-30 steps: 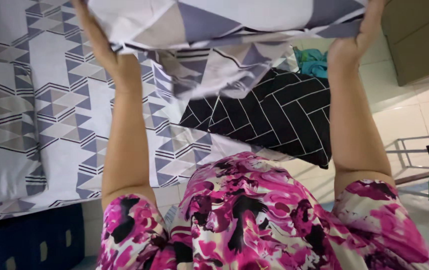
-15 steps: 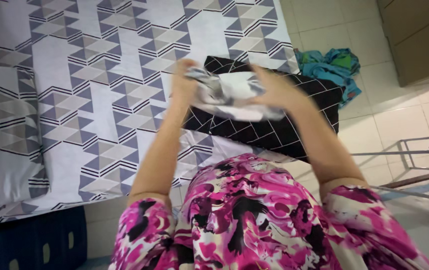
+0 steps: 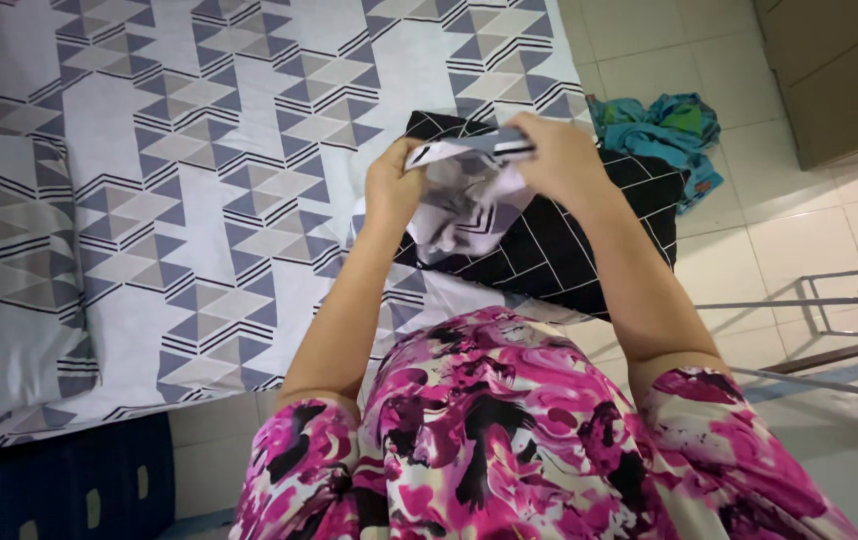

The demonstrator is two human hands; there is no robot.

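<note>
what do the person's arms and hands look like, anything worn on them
Both arms are bare from short sleeves down. The sleeves belong to a magenta, white and black floral garment. The left hand and right hand show no gloves; rings or a watch are not visible.

Open bedsheet [image 3: 199, 150] lies left; black pillow [image 3: 589, 230] blocks beneath.

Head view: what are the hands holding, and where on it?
Both hands hold one bunched grey-and-white patterned cloth above the black pillow. The left hand grips its left edge, the right hand its top right edge.
</note>
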